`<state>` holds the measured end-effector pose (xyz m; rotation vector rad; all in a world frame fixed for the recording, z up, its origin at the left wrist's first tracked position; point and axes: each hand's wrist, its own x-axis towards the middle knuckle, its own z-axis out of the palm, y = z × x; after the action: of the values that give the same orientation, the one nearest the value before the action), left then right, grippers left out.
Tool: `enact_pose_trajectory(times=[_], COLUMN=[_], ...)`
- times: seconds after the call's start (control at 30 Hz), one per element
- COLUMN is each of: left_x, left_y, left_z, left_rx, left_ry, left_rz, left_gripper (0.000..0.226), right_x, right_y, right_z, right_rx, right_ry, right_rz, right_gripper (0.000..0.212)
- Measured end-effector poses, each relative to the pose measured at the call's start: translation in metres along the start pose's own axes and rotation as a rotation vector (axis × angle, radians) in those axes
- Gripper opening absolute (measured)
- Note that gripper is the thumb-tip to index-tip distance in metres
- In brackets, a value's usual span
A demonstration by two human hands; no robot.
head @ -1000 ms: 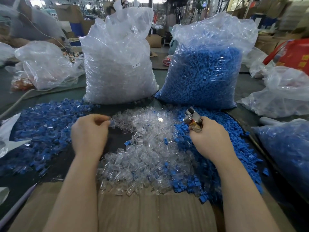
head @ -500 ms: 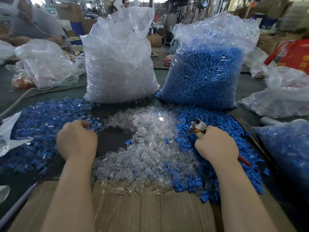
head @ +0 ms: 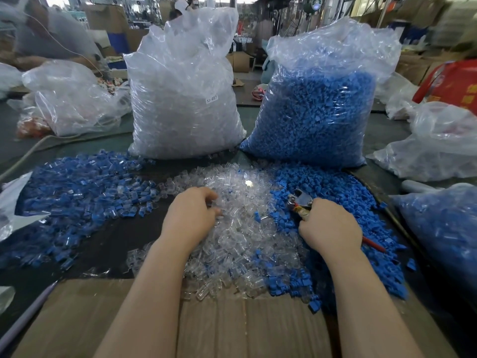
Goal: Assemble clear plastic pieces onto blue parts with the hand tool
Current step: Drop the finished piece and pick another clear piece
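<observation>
A heap of clear plastic pieces [head: 245, 228] lies in the middle of the table, with loose blue parts [head: 343, 202] heaped to its right. My left hand [head: 191, 218] rests on the clear heap, fingers curled and fingertips pinching a clear piece at the heap's top. My right hand [head: 330, 226] grips the hand tool [head: 299, 200]. The tool's metal jaws point up and left over the edge of the blue parts. Its red handle tip sticks out behind my wrist.
A pile of joined blue-and-clear pieces [head: 77, 192] spreads on the left. At the back stand a tall bag of clear pieces [head: 180, 99] and a bag of blue parts [head: 317, 112]. Cardboard [head: 232, 326] covers the near edge. More plastic bags [head: 444, 228] crowd the right side.
My left hand moved right from the joined pile onto the clear heap. My right hand with the tool stayed at the blue parts, shifting slightly.
</observation>
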<state>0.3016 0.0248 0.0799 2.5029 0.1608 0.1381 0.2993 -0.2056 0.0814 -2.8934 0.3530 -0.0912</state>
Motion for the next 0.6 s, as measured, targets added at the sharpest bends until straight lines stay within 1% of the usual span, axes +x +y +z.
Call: enact_pose_trajectory(times=[0.1,0.13,0.27,0.33,0.43,0.53,0.6], left_x=[-0.0002,-0.0001,0.0034,0.0054,0.0058,0.0058,0.0061], left_y=[-0.0019,-0.0018,-0.0037,-0.0056,-0.0067,-0.0066,-0.0071], left_z=[0.0010,0.0012,0.0032,0.0033,0.0015,-0.0002,-0.0012], left_rx=[-0.012,-0.008,0.003,0.003,-0.008,0.002,-0.016], left_ry=[0.040,0.042,0.009,-0.017,-0.022,-0.029,-0.049], left_rz=[-0.007,-0.005,0.008,0.014,0.009,0.017,0.017], left_gripper=[0.011,0.008,0.010,0.015,0.010,0.019,0.021], right_x=[0.0013,0.0017,0.0022,0.0025,0.0030,0.0027,0.0024], right_y=[-0.0004,-0.0005,-0.0003,0.0001,0.0003,0.0000,-0.0010], right_z=[0.0002,0.0004,-0.0001,-0.0004,-0.0006,-0.0002,-0.0005], right_rx=[-0.008,-0.008,-0.002,0.007,0.024,0.054,0.075], right_ry=[-0.021,-0.030,-0.036,-0.032,-0.020,-0.002,0.024], right_rz=[-0.012,-0.015,-0.019,-0.023,-0.021,-0.007,0.006], right_gripper=[0.029,0.027,0.017,0.017,0.017,0.014,0.018])
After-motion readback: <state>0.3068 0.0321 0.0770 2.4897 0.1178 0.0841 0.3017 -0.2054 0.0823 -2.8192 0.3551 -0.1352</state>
